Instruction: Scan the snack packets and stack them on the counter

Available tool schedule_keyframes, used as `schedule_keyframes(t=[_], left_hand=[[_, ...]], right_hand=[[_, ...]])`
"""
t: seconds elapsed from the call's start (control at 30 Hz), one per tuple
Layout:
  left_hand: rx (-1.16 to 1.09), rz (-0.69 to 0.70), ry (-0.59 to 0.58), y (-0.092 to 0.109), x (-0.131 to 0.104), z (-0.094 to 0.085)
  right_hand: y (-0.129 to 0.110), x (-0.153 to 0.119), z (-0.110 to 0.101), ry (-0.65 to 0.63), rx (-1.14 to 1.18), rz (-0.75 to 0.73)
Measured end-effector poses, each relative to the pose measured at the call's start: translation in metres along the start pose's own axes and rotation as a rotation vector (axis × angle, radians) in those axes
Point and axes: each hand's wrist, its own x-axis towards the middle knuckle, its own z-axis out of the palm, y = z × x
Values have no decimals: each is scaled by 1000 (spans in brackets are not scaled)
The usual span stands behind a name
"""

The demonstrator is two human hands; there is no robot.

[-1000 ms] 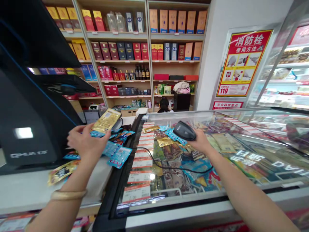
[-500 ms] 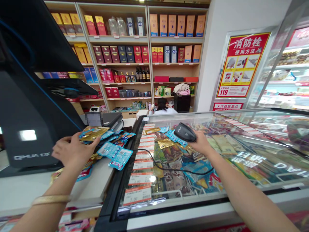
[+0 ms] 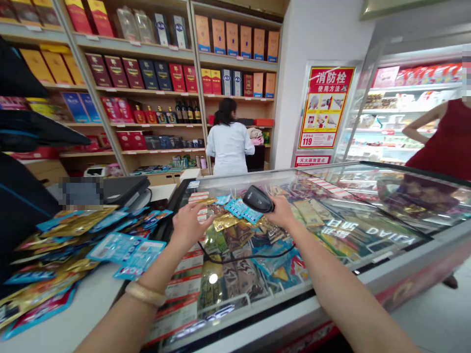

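Note:
My right hand (image 3: 282, 214) is closed around a black handheld barcode scanner (image 3: 257, 199), held low over the glass top of a freezer (image 3: 235, 289). Just under the scanner lie blue snack packets (image 3: 237, 208) and a gold packet (image 3: 225, 222). My left hand (image 3: 190, 224), a bangle on its wrist, hovers palm down at the freezer's left edge. Its fingers are spread and it appears to hold nothing. Another gold packet lies close to its fingertips. On the counter to the left spreads a heap of gold and blue packets (image 3: 79, 220), with blue packets (image 3: 127, 250) at its near side.
The scanner's black cable (image 3: 235, 258) loops over the glass. A dark checkout machine (image 3: 22, 206) stands at the left. One person in a white top (image 3: 228, 147) faces the back shelves. Another in red (image 3: 445, 142) stands right, beyond the freezer.
My left hand has left the packet heap and moved right, over the freezer's edge, opening. The view has shifted right. The person at the back has risen; the one in red has come into view.

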Motion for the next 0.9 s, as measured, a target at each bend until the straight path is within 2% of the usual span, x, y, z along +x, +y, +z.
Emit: schedule_keyframes(t=[0.1,0.17,0.33,0.5,0.77,0.9], left_hand=[[74,-40,-231,22,1,22],[122,-41,-315,26,-1,31],[153,-62,-344,22,-4,37],[105,-56,-357,16,-3,27],[-413,-117,-348,-12,0,14],[-714,-200,-411,-10,2,1]], right_hand=[[-1,1,-3,-49,-39,19],[-2,1,-5,-74,-60,26],[-7,3,-7,-102,-70,16],[-8,2,-6,-117,-43,-5],[-6,-1,0,-99,-35,-3],[-7,-2,1,-89,-24,-6]])
